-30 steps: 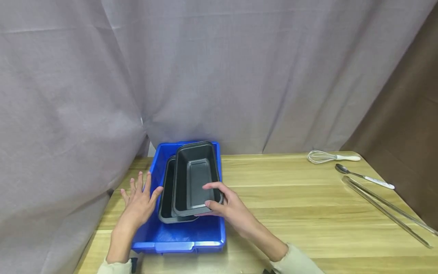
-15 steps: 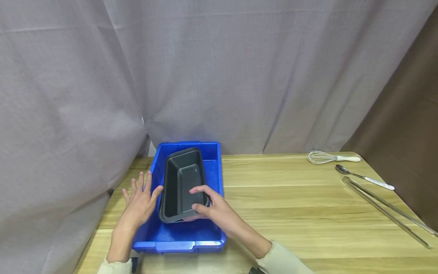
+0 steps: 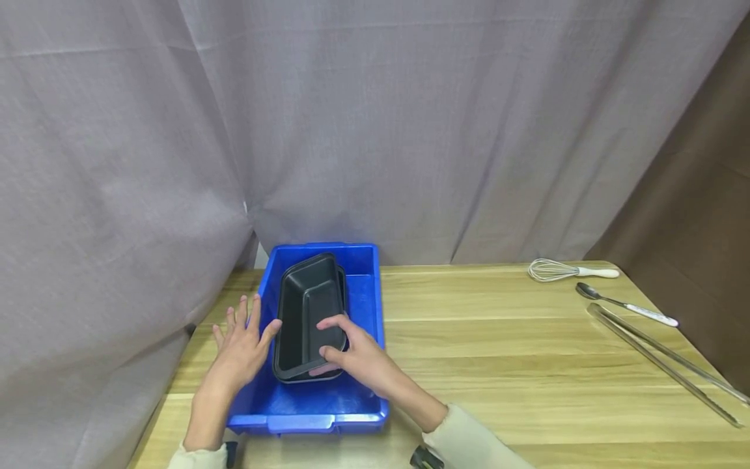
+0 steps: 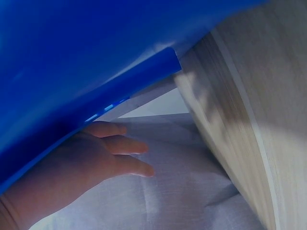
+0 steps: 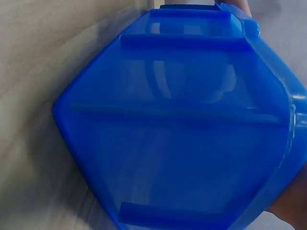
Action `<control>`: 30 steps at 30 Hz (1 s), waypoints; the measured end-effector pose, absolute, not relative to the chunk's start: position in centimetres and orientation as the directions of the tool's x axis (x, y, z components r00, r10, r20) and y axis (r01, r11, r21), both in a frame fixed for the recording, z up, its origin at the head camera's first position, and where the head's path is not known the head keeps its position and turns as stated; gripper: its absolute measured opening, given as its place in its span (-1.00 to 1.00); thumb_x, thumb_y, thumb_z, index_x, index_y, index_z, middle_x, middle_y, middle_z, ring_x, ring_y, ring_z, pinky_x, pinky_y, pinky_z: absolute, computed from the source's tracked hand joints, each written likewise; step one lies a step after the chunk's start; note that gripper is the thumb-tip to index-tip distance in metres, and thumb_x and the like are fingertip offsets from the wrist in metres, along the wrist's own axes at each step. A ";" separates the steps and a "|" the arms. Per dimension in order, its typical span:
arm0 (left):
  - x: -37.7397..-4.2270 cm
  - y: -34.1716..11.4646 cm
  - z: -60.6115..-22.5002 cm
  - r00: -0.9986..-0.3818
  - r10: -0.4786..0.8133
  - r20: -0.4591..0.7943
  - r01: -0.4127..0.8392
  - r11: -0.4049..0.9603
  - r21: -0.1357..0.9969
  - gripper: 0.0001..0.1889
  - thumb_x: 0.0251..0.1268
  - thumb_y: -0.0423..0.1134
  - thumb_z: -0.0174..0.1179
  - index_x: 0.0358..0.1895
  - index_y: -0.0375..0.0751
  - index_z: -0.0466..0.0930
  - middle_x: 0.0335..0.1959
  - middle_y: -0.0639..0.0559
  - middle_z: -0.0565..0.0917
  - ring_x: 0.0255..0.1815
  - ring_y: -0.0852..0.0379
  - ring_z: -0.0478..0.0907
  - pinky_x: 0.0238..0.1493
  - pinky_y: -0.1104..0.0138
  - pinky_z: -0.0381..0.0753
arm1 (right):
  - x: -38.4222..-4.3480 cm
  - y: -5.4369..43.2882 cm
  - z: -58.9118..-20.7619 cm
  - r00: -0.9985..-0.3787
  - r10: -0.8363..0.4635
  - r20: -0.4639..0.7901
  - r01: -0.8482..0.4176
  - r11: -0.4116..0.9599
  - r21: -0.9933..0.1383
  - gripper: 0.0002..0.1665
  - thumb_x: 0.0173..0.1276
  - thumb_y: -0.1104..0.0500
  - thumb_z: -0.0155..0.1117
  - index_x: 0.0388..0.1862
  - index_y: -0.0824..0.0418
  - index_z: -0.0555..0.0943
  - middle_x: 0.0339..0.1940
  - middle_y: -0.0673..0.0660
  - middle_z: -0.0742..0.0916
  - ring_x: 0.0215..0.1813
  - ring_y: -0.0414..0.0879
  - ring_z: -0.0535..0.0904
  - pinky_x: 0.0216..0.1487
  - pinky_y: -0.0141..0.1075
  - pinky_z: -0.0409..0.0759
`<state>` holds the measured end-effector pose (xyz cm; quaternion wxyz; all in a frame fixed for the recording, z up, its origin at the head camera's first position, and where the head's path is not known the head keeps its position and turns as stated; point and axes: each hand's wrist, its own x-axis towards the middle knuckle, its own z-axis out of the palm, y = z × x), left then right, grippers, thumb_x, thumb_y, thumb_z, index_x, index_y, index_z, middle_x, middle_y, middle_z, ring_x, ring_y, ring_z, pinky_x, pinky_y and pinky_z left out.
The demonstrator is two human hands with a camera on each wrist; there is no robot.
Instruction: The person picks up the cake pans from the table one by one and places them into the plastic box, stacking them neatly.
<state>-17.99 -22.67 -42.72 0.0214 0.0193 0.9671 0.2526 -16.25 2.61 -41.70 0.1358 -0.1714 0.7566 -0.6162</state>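
Two black loaf pans, the upper one point(image 3: 323, 306) lying over the lower one point(image 3: 343, 286), are inside a blue plastic bin point(image 3: 357, 417). The lower pan shows only as a dark rim at the right and near sides. My right hand point(image 3: 357, 358) grips the upper pan by its near right corner, with thumb and index finger over the rim and other fingers below it. With fingers spread, my left hand point(image 3: 234, 355) rests on the bin's left rim, its thumb tip beside the pan's left edge. In the left wrist view those fingers stick out past the blue wall point(image 4: 120, 81).
A whisk point(image 3: 571, 270), a spoon point(image 3: 627, 304) and long metal tongs point(image 3: 662, 361) lie at the right of the wooden table point(image 3: 469, 339). A grey curtain point(image 3: 410, 130) hangs behind, a brown one point(image 3: 703, 215) at the right.
My right hand has carried the upper pan left and nearer, from overlapping the bin's right side to sitting over the lower pan. My left hand has stayed nearly still.
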 end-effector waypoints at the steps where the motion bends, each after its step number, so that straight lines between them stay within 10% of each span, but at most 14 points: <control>1: -18.0 -22.7 -42.7 -0.998 0.049 -0.030 0.029 0.871 0.490 -0.15 0.87 0.15 -0.23 0.79 -0.42 -0.26 0.77 -0.60 -0.28 0.73 -0.71 -0.41 0.55 -0.63 -0.42 | -16.3 2.5 -41.7 -0.905 -0.425 0.009 -0.104 0.201 -0.974 -0.52 0.56 0.27 0.35 0.40 0.22 0.56 0.66 0.54 0.40 0.14 0.33 0.85 0.58 0.33 0.36; 5: -18.0 -22.9 -42.7 -0.998 0.052 -0.030 0.031 0.873 0.487 -0.14 0.87 0.16 -0.23 0.79 -0.43 -0.27 0.77 -0.60 -0.29 0.73 -0.72 -0.41 0.55 -0.64 -0.41 | -16.4 2.3 -41.6 -0.901 -0.433 0.021 -0.148 0.260 -0.954 -0.55 0.57 0.25 0.36 0.38 0.24 0.57 0.54 0.60 0.51 0.17 0.21 0.86 0.69 0.29 0.24; 10: -17.8 -22.8 -42.7 -0.998 0.050 -0.028 0.030 0.870 0.492 -0.14 0.86 0.17 -0.22 0.79 -0.43 -0.26 0.77 -0.60 -0.28 0.73 -0.72 -0.41 0.55 -0.64 -0.39 | -16.3 2.1 -41.5 -0.882 -0.470 0.008 -0.168 0.299 -0.939 -0.50 0.58 0.30 0.38 0.42 0.27 0.52 -0.57 0.25 0.83 -0.29 0.11 0.91 0.66 0.18 0.30; 15: -17.7 -22.8 -42.8 -0.997 0.058 -0.042 0.029 0.863 0.504 -0.13 0.87 0.16 -0.24 0.79 -0.42 -0.31 0.77 -0.59 -0.31 0.73 -0.71 -0.44 0.55 -0.63 -0.44 | -16.0 1.9 -41.4 -0.881 -0.474 0.008 -0.221 0.397 -0.891 -0.27 0.54 0.32 0.44 0.61 0.28 0.42 -0.15 0.62 0.78 -0.58 0.07 0.82 0.78 0.19 0.07; 21: -17.8 -22.6 -42.8 -0.998 0.061 -0.030 0.037 0.863 0.503 -0.13 0.87 0.16 -0.22 0.79 -0.43 -0.30 0.77 -0.60 -0.28 0.73 -0.71 -0.40 0.55 -0.64 -0.41 | -15.3 1.8 -41.0 -0.905 -0.424 -0.021 -0.218 0.508 -0.833 -0.14 0.54 0.25 0.48 0.70 0.25 0.31 0.69 0.75 0.10 -0.51 -0.12 0.82 0.72 0.22 0.20; 27: -17.9 -22.7 -42.7 -0.998 0.054 -0.014 0.040 0.863 0.503 -0.14 0.86 0.14 -0.19 0.78 -0.45 -0.25 0.76 -0.62 -0.22 0.72 -0.75 -0.30 0.55 -0.65 -0.33 | -14.8 2.0 -40.8 -0.902 -0.431 0.030 -0.308 0.593 -0.744 -0.20 0.52 0.37 0.45 0.64 0.39 0.35 0.73 0.67 0.15 -0.52 -0.27 0.77 0.63 0.15 0.38; 30: -17.8 -22.9 -42.7 -0.998 0.051 -0.031 0.029 0.866 0.499 -0.14 0.86 0.14 -0.19 0.79 -0.44 -0.27 0.76 -0.62 -0.22 0.73 -0.74 -0.30 0.56 -0.64 -0.32 | -14.7 2.5 -40.3 -0.884 -0.463 0.073 -0.364 0.581 -0.728 -0.36 0.55 0.40 0.39 0.54 0.45 0.45 0.53 0.64 0.50 -0.65 -0.28 0.72 0.12 0.00 0.82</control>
